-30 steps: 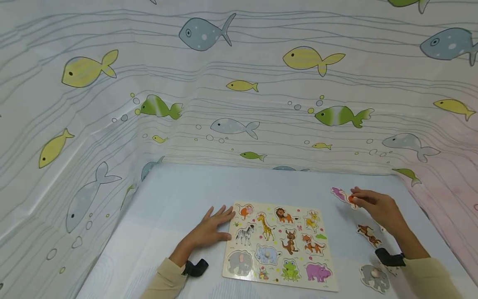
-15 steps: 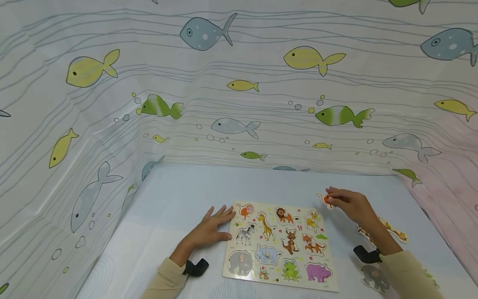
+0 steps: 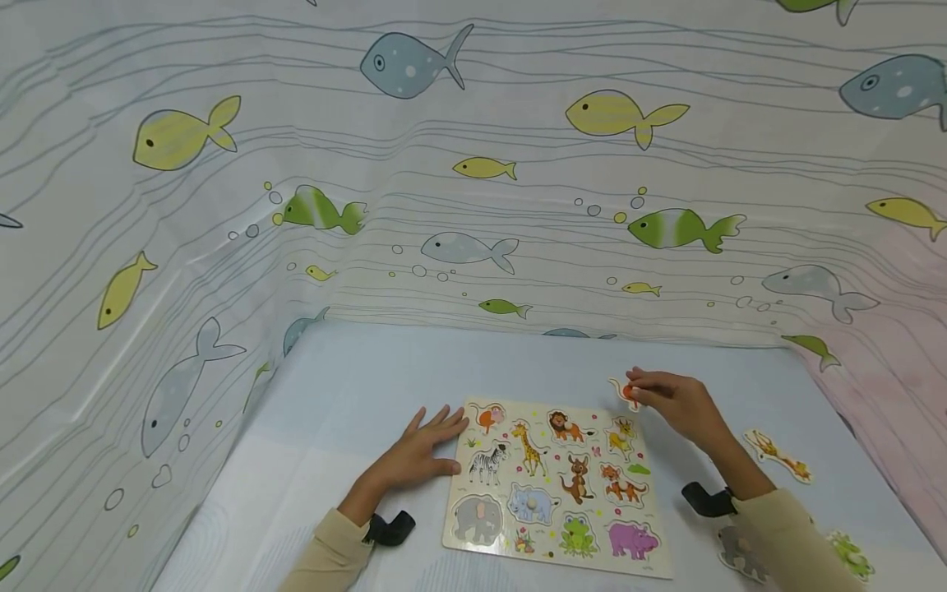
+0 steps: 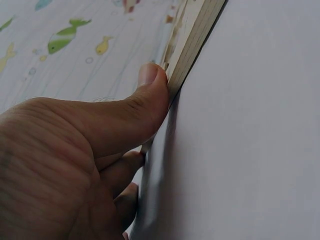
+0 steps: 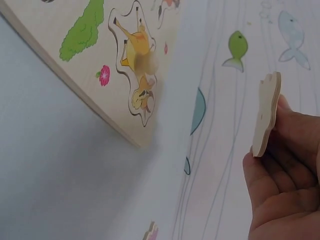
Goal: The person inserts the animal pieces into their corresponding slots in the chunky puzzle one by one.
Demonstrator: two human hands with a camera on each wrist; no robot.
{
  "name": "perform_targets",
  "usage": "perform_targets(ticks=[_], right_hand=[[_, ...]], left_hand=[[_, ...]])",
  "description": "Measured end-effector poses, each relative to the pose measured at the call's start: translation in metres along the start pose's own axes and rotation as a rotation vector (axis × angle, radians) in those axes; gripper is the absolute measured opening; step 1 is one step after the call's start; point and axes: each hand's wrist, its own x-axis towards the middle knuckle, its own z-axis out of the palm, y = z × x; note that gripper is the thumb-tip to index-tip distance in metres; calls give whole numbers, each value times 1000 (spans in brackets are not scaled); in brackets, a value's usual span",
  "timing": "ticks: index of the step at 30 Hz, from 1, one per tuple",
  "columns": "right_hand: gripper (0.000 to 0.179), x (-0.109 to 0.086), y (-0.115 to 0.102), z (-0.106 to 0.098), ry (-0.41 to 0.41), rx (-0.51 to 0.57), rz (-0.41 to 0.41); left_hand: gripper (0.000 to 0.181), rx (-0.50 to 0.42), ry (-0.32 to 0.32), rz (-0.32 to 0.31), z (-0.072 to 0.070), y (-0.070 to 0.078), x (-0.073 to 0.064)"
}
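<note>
"Position of the thin orange wooden cut-out with a curved tail [image 5: 266,115]?"

"Raised, just beside the far right corner of the pale rectangular wooden animal board [image 3: 547,534]."

"Orientation?"

"Tail towards upper left in the head view. Right-wrist view: edge-on, long axis nearly upright, top leaning slightly right."

"Grip?"

"Right hand [image 3: 681,407] pinches it by thumb and fingers. Left hand [image 3: 418,456], fingers spread, rests at the board's left edge."
</note>
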Motion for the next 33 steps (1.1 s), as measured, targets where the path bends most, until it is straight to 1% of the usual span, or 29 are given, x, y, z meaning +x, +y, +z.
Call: perform_targets(ticks=[5,12,15,24,33], right_hand=[[22,3,-4,6,2,28,-12],[17,7,-11,16,6,13,-77],[16,7,-14,19,0,28,-96],[15,9,-25,30,-35,112,-100],[16,13,-36,42,-28,114,-143]], left_hand=[[78,1,-4,-7,0,0,0],[78,-1,-4,-5,0,-1,1],[78,6,-2,-6,1,-2,1],[79,-6,-6,-6,1,-4,1],[79,-16,-6,-6,1,-3,1]])
